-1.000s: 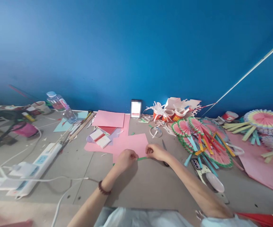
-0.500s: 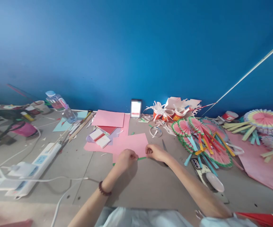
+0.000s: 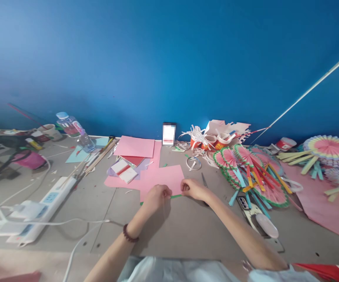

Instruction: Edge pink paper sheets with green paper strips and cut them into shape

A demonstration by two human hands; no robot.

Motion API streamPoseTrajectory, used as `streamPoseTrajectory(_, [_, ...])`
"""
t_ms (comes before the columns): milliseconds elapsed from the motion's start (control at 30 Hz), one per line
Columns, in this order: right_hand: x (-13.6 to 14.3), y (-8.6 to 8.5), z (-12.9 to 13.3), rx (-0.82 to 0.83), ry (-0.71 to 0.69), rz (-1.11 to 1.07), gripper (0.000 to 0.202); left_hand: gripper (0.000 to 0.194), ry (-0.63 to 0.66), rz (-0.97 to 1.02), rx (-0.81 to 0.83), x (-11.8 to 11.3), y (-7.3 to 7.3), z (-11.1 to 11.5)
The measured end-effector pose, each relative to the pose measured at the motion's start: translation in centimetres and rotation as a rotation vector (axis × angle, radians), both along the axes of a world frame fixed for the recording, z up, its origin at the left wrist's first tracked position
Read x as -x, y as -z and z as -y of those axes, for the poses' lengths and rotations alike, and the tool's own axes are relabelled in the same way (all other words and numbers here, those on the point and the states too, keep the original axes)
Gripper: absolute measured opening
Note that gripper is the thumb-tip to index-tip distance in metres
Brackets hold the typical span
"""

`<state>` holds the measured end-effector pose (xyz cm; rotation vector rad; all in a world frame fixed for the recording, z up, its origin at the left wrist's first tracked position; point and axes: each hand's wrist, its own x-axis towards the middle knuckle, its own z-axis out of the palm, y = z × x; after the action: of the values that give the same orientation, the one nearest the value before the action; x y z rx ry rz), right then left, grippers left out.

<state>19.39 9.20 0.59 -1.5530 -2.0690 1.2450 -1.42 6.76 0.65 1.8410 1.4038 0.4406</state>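
A sheet of pink paper [image 3: 162,176] lies flat on the table in front of me, with a narrow green strip [image 3: 176,196] along its near edge. My left hand [image 3: 157,196] is closed, its fingertips pinched at that edge near the middle. At the sheet's right near corner, my right hand [image 3: 193,189] is also closed, thumb and fingers pinching the edge. The fingers partly hide the green strip, so I cannot tell whether it is a fold or a separate piece. Just right of my right hand lies a pair of scissors [image 3: 204,180], partly covered by the wrist.
To the left are a power strip [image 3: 51,196], a tilted water bottle [image 3: 82,135] and thin sticks [image 3: 100,156]. Paper cups [image 3: 222,141], folded paper fans [image 3: 247,156] and a phone [image 3: 244,203] lie right. A small screen [image 3: 169,134] leans on the blue wall.
Almost nothing differs. My left hand has shifted very slightly at the paper's near edge; my right hand keeps its place.
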Motion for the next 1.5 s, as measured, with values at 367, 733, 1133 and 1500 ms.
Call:
streamPoseTrajectory(367, [0.0, -0.1, -0.2, -0.002, -0.006, 0.025, 0.013, 0.018, 0.02, 0.027, -0.061, 0.1, 0.9, -0.1])
streamPoseTrajectory(733, [0.1, -0.4, 0.0, -0.013, -0.011, 0.022, 0.013, 0.02, 0.049, -0.014, -0.087, -0.1, 0.5, 0.1])
streamPoseTrajectory(1133, [0.2, -0.6, -0.2, 0.018, -0.008, 0.032, 0.014, 0.02, 0.023, -0.106, -0.165, 0.2, -1.3, 0.8])
streamPoseTrajectory(1500, [0.2, -0.7, -0.1, 0.017, -0.016, 0.047, 0.013, 0.018, 0.093, -0.087, -0.152, 0.6, -0.7, 0.3])
